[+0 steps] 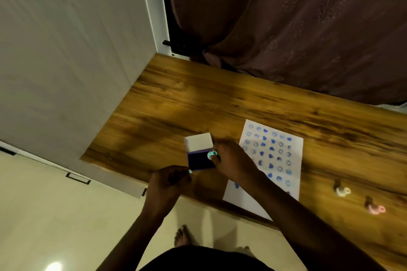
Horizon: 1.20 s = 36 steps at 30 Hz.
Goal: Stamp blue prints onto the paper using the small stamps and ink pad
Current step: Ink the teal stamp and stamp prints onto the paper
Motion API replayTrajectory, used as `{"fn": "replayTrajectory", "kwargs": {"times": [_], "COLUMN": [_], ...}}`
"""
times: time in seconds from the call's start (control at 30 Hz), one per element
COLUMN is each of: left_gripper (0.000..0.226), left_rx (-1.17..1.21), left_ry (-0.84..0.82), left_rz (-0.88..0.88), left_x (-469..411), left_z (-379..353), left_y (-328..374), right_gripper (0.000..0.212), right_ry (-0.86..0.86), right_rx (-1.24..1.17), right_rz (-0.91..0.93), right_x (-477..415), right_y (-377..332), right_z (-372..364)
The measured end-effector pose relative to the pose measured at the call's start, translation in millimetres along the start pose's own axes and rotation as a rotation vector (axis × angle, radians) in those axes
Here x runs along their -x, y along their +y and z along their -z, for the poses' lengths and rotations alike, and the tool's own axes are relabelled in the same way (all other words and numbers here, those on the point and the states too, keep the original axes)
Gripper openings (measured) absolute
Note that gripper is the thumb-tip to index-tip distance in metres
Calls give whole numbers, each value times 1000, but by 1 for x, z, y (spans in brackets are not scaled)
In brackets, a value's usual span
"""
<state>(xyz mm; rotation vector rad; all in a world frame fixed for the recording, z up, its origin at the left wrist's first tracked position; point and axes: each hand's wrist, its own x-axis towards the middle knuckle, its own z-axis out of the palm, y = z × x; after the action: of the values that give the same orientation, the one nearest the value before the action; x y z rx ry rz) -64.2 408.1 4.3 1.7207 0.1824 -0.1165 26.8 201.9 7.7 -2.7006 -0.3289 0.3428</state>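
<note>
Ink pad [200, 159]: square, dark blue, lid up, between both hands. Right hand [231, 160] pinches round teal stamp [211, 155] onto it. Left hand [168, 182] curled; contents unclear. Printed paper [271, 160] behind right hand, partly hidden.

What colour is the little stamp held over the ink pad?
Teal stamp, clearest in the head view.

Wide bare run along the tabletop [198, 94] far edge and left corner. Near edge crowded: ink pad [200, 156], paper [273, 156], white stamp [341, 190] and pink stamp [374, 207] rightward.
</note>
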Motion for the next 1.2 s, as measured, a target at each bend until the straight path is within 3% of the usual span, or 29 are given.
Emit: {"fn": "replayTrajectory", "kwargs": {"times": [0.33,0.53,0.77,0.93,1.03,1.2], "left_gripper": [19,14,13,20,27,28], "left_rx": [-46,-32,-19,5,10,16], "left_ry": [-23,-54,-62,-67,-67,-108], "left_rz": [40,50,55,39,40,66], "left_x": [-6,-10,-12,-12,-11,-10], "left_z": [19,21,22,22,18,8], "left_y": [-9,-12,-9,-5,-3,-3], "right_gripper": [33,11,8,13,35,36], "right_ry": [-25,-37,-25,-67,-145,25], "right_rx": [150,251,238,249,172,-66], "right_rz": [-9,16,19,-17,-103,-146], "right_x": [-6,-4,0,-4,-7,10], "right_y": [-15,-28,-33,-32,-29,-23], "right_z": [-11,-8,-6,-6,-9,0]}}
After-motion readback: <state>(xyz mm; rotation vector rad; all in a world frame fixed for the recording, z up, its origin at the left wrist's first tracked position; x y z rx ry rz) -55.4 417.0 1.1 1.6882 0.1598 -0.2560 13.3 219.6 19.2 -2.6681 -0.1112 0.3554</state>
